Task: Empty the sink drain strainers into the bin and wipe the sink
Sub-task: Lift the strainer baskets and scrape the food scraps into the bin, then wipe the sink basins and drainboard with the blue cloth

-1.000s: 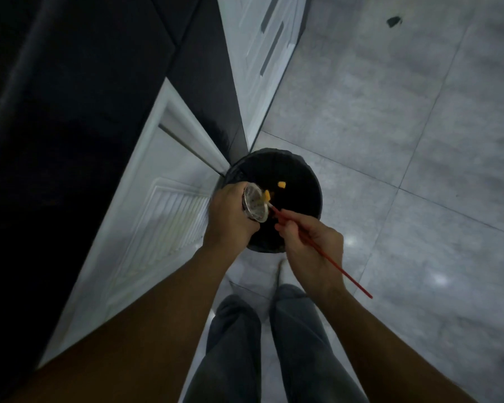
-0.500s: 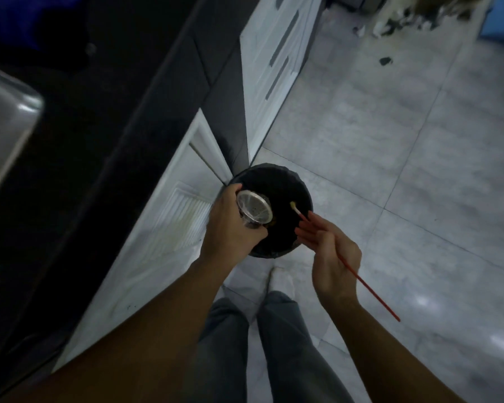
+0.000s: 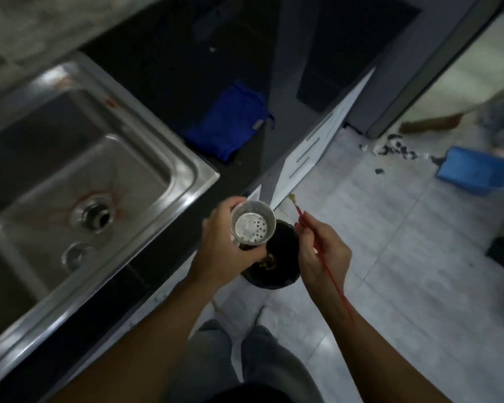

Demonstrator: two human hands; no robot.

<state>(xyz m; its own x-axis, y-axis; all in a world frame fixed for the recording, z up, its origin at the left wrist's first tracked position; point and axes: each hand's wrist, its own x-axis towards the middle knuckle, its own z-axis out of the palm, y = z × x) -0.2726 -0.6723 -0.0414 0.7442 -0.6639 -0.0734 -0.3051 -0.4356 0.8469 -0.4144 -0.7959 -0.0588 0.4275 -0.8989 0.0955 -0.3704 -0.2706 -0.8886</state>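
Your left hand (image 3: pixel 227 251) has its grip wrapped around the metal drain strainer (image 3: pixel 252 225), fingers curled round the cup wall, its perforated bottom facing up at you and looking clean. The strainer sits above the near-left rim of the black bin (image 3: pixel 285 257), which stands on the tiled floor (image 3: pixel 390 257) just beside the cabinet front; some brownish scraps lie inside the bin, partly hidden by your hand.

Your right hand (image 3: pixel 323 254) pinches a thin red stick (image 3: pixel 317 245) between thumb and fingertips — its pale tip points up and away, clear of the strainer and apart from it, while the long end runs back along your forearm.

To your left the steel sink (image 3: pixel 163 158) is set into the dark worktop (image 3: pixel 169 68). Its drain hole (image 3: pixel 95 218) is open, with reddish stains fanning around it, and a second smaller round fitting lies just nearer you. A blue cloth (image 3: pixel 230 123) lies crumpled on the worktop beyond the sink's right corner — well apart from both hands. Farther off on the floor, a blue dustpan (image 3: pixel 472 173) rests beside a scatter of dark debris.
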